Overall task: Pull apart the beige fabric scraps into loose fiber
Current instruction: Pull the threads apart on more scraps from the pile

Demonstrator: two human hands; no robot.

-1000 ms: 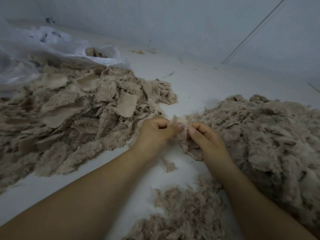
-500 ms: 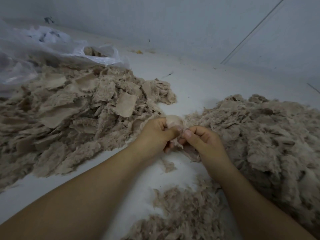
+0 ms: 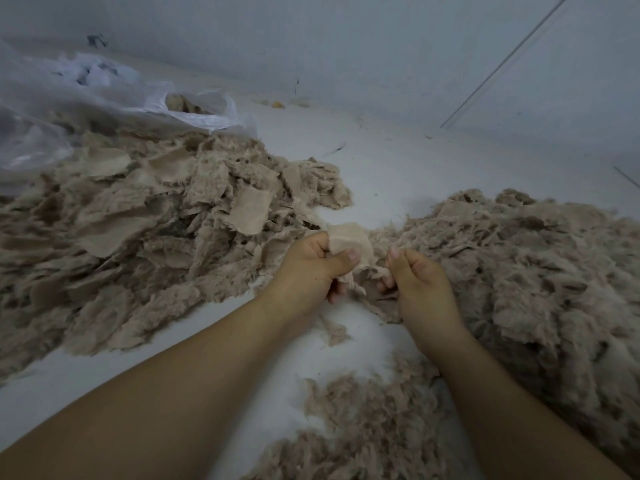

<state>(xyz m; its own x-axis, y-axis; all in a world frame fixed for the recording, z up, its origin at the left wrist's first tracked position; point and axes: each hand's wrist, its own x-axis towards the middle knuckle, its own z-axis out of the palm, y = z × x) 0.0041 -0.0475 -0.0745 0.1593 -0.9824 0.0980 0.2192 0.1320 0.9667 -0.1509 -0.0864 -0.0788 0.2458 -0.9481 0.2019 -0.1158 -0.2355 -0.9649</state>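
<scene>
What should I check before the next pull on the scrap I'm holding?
1. Left hand grips the beige scrap between thumb and fingers: ok.
2. Right hand has hold of the scrap's fuzzy lower edge: cannot tell, fingers curl over fiber there.
3. Scrap is lifted free of the pile of scraps on the left: ok.
4. Loose fiber pile lies right beside the right hand for dropping: ok.
5. Plastic bag lies at the far left, away from both hands: ok.
</scene>
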